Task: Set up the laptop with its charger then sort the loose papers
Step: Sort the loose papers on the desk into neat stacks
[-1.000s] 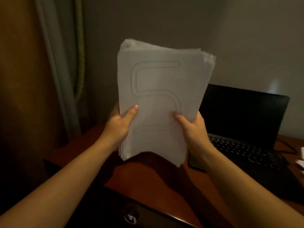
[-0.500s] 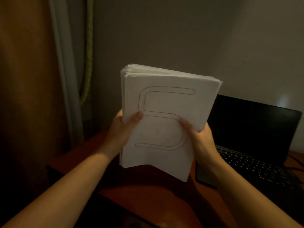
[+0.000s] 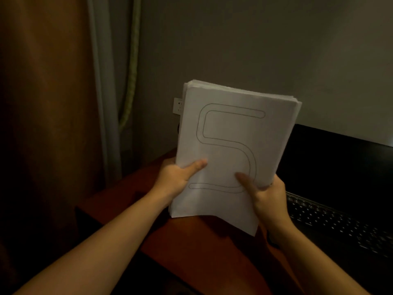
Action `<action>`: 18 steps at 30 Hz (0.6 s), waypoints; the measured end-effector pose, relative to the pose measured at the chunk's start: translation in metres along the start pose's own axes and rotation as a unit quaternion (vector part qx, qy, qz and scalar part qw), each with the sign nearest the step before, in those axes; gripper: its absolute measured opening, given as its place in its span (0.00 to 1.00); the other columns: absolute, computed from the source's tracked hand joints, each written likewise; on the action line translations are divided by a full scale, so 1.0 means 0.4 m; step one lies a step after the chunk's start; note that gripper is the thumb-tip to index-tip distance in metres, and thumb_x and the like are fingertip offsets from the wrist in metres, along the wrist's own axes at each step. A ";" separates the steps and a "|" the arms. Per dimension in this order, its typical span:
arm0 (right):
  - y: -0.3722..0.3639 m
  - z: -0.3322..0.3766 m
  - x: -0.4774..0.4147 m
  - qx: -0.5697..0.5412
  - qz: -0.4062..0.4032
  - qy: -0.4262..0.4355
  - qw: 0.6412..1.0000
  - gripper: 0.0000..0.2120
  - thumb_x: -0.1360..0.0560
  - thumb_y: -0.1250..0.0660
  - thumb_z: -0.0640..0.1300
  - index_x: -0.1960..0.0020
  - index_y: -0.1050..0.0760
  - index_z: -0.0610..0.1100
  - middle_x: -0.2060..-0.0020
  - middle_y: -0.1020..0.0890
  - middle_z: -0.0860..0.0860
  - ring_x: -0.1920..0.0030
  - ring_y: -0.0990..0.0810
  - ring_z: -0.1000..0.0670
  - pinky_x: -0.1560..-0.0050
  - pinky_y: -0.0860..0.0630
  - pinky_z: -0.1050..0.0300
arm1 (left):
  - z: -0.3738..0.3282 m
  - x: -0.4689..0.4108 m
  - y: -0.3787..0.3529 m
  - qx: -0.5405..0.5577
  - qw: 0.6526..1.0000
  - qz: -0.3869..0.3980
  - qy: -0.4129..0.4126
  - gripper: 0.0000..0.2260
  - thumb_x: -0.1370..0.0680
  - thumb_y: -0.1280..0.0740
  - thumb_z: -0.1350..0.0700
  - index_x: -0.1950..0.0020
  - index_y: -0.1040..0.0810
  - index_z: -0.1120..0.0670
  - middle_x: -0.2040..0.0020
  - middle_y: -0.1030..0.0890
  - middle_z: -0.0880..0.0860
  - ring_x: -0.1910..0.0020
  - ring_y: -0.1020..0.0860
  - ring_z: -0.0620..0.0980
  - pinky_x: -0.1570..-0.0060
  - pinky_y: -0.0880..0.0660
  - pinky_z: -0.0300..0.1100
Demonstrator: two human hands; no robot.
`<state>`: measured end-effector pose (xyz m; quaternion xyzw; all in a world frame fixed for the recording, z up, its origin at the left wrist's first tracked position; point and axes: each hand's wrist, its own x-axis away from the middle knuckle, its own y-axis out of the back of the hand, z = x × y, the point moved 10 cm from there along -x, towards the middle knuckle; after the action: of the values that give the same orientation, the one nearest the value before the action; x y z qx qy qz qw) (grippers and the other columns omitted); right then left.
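**First onlooker:** Where do things stand at the desk?

**Second onlooker:** A person holds a stack of papers upright in both hands above a reddish wooden desk. It sits just left of an open laptop, whose screen is dark. The laptop is out with its lid raised, but I can't make out the charger. A wall socket peeks from behind the stack's left edge. Something dark sits just under it, too dim to name. So I judge the first half done only in part, and I can't confirm power.

**First onlooker:** And the papers?

**Second onlooker:** They are gathered into one thick pile, roughly squared along the top, with the lower right corner hanging lower than the rest. I judge the sorting under way, not finished, because I see no separate piles laid down.

**First onlooker:** The grip?

**Second onlooker:** The left hand clasps the stack's lower left edge, thumb flat across the front sheet, fingers hidden behind. The right hand clasps the lower right side the same way, thumb in front, fingers behind.

**First onlooker:** Which way does the pile face?

**Second onlooker:** The front sheet faces the holder and shows a large outlined figure like a 5. The long axis runs up and down with the top leaning slightly right, and the short edges are at top and bottom. A brown curtain hangs at the left.
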<state>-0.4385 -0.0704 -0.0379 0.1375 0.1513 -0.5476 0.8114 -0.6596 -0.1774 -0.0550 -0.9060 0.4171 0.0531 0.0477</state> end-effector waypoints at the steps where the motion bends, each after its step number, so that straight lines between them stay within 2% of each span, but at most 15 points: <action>1: -0.002 0.008 -0.009 0.010 0.007 0.003 1.000 0.24 0.29 0.24 0.46 0.35 0.26 0.45 0.46 0.17 0.50 0.48 0.15 0.49 0.54 0.15 0.49 | -0.002 -0.009 0.004 -0.013 1.000 -0.007 -0.001 0.15 0.31 0.23 0.46 0.50 0.19 0.52 0.52 0.16 0.48 0.51 0.17 0.48 0.60 0.22 0.36; 3: -0.007 0.036 -0.032 0.033 0.033 0.009 0.999 0.23 0.29 0.24 0.46 0.36 0.25 0.46 0.47 0.16 0.49 0.50 0.15 0.49 0.56 0.15 0.48 | -0.018 -0.031 0.016 -0.014 0.999 -0.029 -0.006 0.23 0.29 0.23 0.45 0.39 0.22 0.54 0.44 0.17 0.50 0.45 0.19 0.51 0.54 0.23 0.37; 5: -0.013 0.073 -0.058 0.067 0.067 0.013 0.995 0.21 0.29 0.24 0.47 0.38 0.25 0.48 0.49 0.16 0.50 0.53 0.14 0.50 0.60 0.15 0.52 | -0.033 -0.058 0.048 0.021 0.997 -0.069 0.008 0.37 0.28 0.24 0.45 0.24 0.34 0.54 0.31 0.24 0.53 0.36 0.23 0.53 0.45 0.25 0.41; 6: -0.016 0.094 -0.072 0.086 0.085 0.018 0.993 0.20 0.29 0.24 0.47 0.39 0.24 0.50 0.50 0.16 0.51 0.55 0.14 0.52 0.62 0.16 0.55 | -0.052 -0.077 0.072 0.016 0.995 -0.094 0.002 0.43 0.28 0.24 0.44 0.20 0.42 0.51 0.25 0.30 0.54 0.30 0.28 0.55 0.39 0.27 0.45; 7: -0.019 0.114 -0.086 0.105 0.105 0.024 0.989 0.18 0.29 0.24 0.47 0.41 0.23 0.51 0.52 0.15 0.52 0.56 0.14 0.53 0.63 0.17 0.58 | -0.082 -0.097 0.097 -0.019 0.993 -0.116 -0.018 0.50 0.30 0.23 0.41 0.18 0.49 0.48 0.21 0.37 0.53 0.25 0.34 0.56 0.32 0.31 0.50; 9: -0.028 0.151 -0.115 0.148 0.142 0.038 0.978 0.15 0.30 0.22 0.46 0.46 0.21 0.53 0.55 0.14 0.51 0.58 0.13 0.53 0.63 0.17 0.56 | -0.169 -0.129 0.127 -0.123 0.981 -0.124 -0.080 0.61 0.39 0.22 0.32 0.19 0.58 0.41 0.18 0.47 0.50 0.20 0.45 0.56 0.25 0.40 0.60; 11: -0.045 0.186 -0.140 0.213 0.182 0.061 0.958 0.13 0.31 0.21 0.45 0.49 0.18 0.53 0.57 0.13 0.53 0.58 0.13 0.53 0.60 0.16 0.52 | -0.248 -0.158 0.132 -0.223 0.962 -0.088 -0.130 0.68 0.48 0.23 0.27 0.21 0.63 0.37 0.17 0.54 0.48 0.19 0.51 0.55 0.24 0.46 0.63; 12: -0.056 0.205 -0.148 0.251 0.205 0.075 0.943 0.12 0.31 0.20 0.45 0.50 0.17 0.54 0.57 0.13 0.55 0.58 0.13 0.54 0.59 0.16 0.52 | -0.280 -0.166 0.122 -0.263 0.953 -0.052 -0.141 0.68 0.48 0.22 0.29 0.21 0.64 0.36 0.17 0.54 0.48 0.19 0.51 0.54 0.24 0.47 0.62; 13: -0.069 0.224 -0.152 0.284 0.230 0.088 0.927 0.12 0.31 0.20 0.45 0.51 0.17 0.56 0.57 0.13 0.57 0.58 0.14 0.56 0.59 0.17 0.54 | -0.302 -0.173 0.108 -0.280 0.949 -0.001 -0.144 0.67 0.45 0.20 0.33 0.21 0.63 0.36 0.18 0.49 0.48 0.20 0.47 0.52 0.24 0.46 0.61; 14: -0.083 0.240 -0.152 0.312 0.255 0.096 0.910 0.12 0.30 0.20 0.46 0.51 0.18 0.58 0.57 0.14 0.59 0.57 0.14 0.58 0.59 0.18 0.57 | -0.318 -0.171 0.085 -0.278 0.948 0.061 -0.143 0.64 0.43 0.18 0.38 0.20 0.59 0.37 0.20 0.41 0.48 0.22 0.41 0.51 0.25 0.41 0.58; 15: -0.096 0.252 -0.150 0.337 0.275 0.101 0.895 0.13 0.30 0.21 0.46 0.50 0.18 0.59 0.57 0.14 0.60 0.57 0.15 0.60 0.59 0.19 0.60 | -0.325 -0.162 0.064 -0.270 0.945 0.116 -0.143 0.57 0.41 0.18 0.42 0.20 0.48 0.39 0.25 0.30 0.47 0.26 0.33 0.49 0.29 0.34 0.54; 16: -0.106 0.259 -0.149 0.360 0.286 0.104 0.882 0.13 0.30 0.21 0.47 0.49 0.19 0.60 0.56 0.15 0.60 0.56 0.16 0.61 0.59 0.20 0.63 | -0.318 -0.153 0.051 -0.264 0.943 0.154 -0.131 0.46 0.40 0.18 0.44 0.25 0.33 0.41 0.34 0.22 0.46 0.32 0.25 0.49 0.34 0.27 0.52; 17: -0.114 0.262 -0.149 0.380 0.290 0.106 0.872 0.14 0.30 0.21 0.49 0.47 0.19 0.60 0.55 0.15 0.60 0.56 0.17 0.61 0.59 0.20 0.64 | -0.306 -0.144 0.045 -0.253 0.946 0.169 -0.114 0.35 0.40 0.19 0.44 0.34 0.23 0.44 0.42 0.18 0.47 0.39 0.20 0.49 0.40 0.22 0.51; 18: -0.118 0.261 -0.149 0.396 0.290 0.107 0.865 0.15 0.30 0.21 0.50 0.46 0.19 0.59 0.55 0.16 0.60 0.55 0.17 0.60 0.59 0.21 0.64 | -0.288 -0.138 0.046 -0.232 0.954 0.162 -0.102 0.28 0.40 0.20 0.43 0.42 0.18 0.47 0.47 0.16 0.48 0.45 0.18 0.49 0.45 0.20 0.51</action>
<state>-0.4935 -0.0775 0.0787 0.5425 -0.0389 -0.2834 0.7899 -0.7028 -0.1631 0.0658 -0.8020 0.5275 0.2478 -0.1311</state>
